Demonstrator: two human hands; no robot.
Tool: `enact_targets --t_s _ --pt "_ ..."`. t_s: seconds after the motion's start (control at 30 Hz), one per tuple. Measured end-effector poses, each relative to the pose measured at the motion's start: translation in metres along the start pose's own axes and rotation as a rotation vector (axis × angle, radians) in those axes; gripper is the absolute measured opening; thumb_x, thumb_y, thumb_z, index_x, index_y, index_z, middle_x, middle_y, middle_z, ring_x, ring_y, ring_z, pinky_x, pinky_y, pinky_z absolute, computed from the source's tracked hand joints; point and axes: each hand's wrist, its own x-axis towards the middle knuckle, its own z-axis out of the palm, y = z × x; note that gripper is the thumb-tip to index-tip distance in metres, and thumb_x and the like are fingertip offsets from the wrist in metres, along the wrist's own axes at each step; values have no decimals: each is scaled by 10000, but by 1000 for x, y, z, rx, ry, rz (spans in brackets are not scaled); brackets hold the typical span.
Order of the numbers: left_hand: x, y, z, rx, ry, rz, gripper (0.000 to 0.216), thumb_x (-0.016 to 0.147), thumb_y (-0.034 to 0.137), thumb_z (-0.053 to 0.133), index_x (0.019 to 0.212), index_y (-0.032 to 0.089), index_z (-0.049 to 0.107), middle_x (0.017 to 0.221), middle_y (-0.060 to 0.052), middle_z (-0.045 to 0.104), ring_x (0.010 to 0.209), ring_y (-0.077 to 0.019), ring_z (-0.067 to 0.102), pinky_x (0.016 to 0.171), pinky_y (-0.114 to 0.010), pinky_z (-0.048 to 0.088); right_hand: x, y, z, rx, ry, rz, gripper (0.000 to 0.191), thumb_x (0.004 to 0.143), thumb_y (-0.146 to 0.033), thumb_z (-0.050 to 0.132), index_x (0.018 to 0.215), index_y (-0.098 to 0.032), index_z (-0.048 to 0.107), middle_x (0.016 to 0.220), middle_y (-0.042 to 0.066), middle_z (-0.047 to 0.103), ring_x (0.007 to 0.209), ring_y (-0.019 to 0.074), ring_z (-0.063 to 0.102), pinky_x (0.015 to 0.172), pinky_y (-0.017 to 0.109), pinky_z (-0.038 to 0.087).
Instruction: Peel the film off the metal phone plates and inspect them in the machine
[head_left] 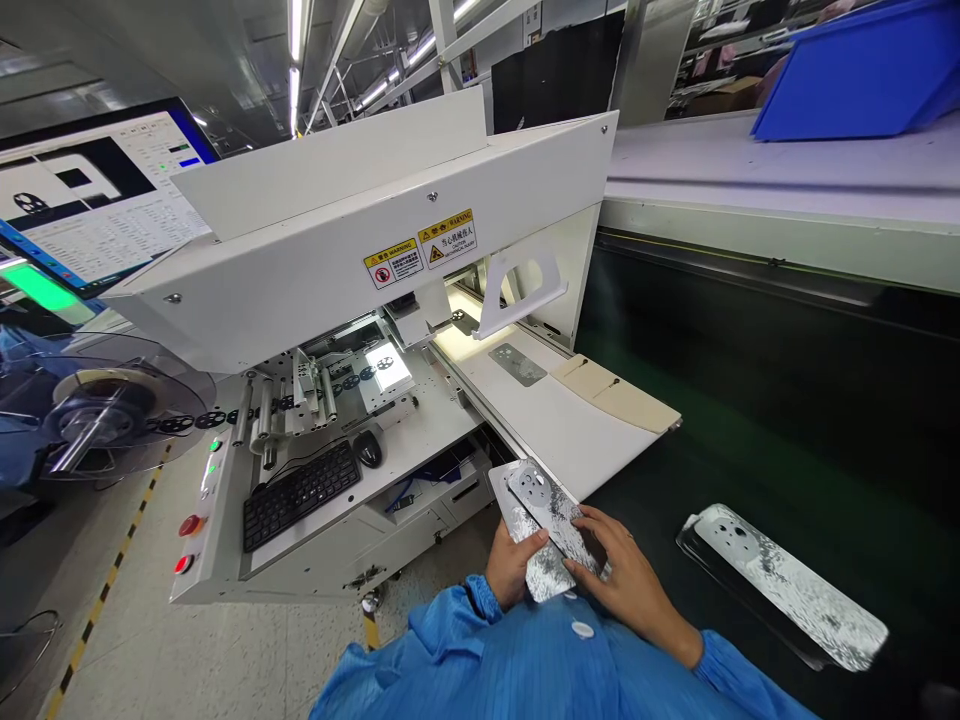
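Note:
Close to my body, my left hand (pixel 511 566) grips a silvery patterned phone back cover (pixel 541 575) by its edge, thumb on top. A second phone back cover (pixel 537 488), with a round camera area, overlaps the first one. My right hand (pixel 621 568) has its fingers closed on the sides of this upper cover. To the right, a small stack of similar covers (pixel 795 580) lies on the dark green surface. Ahead, another patterned cover (pixel 517 365) rests flat on the white belt of the machine.
A white machine (pixel 390 210) with warning labels stands ahead; its white belt (pixel 559 440) reaches toward me. A keyboard (pixel 304 495) and mouse (pixel 367 449) sit on its ledge, near red buttons (pixel 190 525). A monitor (pixel 105 190) stands left; a blue bin (pixel 855 75) sits on the upper right shelf.

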Motion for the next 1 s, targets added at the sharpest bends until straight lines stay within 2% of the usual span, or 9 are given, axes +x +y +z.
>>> enact_targets --t_s 0.17,0.3,0.47,0.63,0.8,1.0 --pt "-1 2 2 -5 5 -53 609 463 328 887 986 142 637 985 -134 712 863 -301 681 814 -428 512 12 12 -9 -106 78 7 456 785 -543 538 1101 -221 600 1227 125 600 1126 324 552 913 482 473" --pt "-2 4 2 7 -31 -88 620 482 340 881 1011 137 630 1027 -160 701 865 -322 686 786 -431 519 42 29 -22 -279 131 46 415 796 -475 520 1092 -195 594 1202 145 598 1117 325 545 937 473 445" --pt "-2 5 0 16 -32 -78 628 490 354 878 1020 131 626 1041 -166 696 887 -334 681 822 -468 512 88 44 -30 -456 105 84 416 782 -394 515 1103 -142 593 1182 171 591 1077 335 536 914 456 441" --pt "-4 9 1 14 -12 -86 662 463 357 885 1032 142 627 1036 -167 696 913 -350 674 835 -480 506 121 54 -32 -527 70 101 443 778 -374 511 1141 -129 584 1186 174 582 1063 331 533 892 444 441" --pt "-5 14 3 20 21 -94 693 432 366 894 1030 131 634 1033 -180 696 907 -359 673 828 -478 509 129 61 -26 -591 35 117 453 776 -391 534 1142 -135 605 1294 182 537 1198 364 459 974 490 390" --pt "-4 15 6 16 20 -99 662 422 354 900 985 133 632 1013 -168 707 876 -342 684 790 -451 529 120 46 -6 -556 -26 33 508 865 -417 443 1268 -123 542 1423 159 459 1322 340 373 1073 492 312"
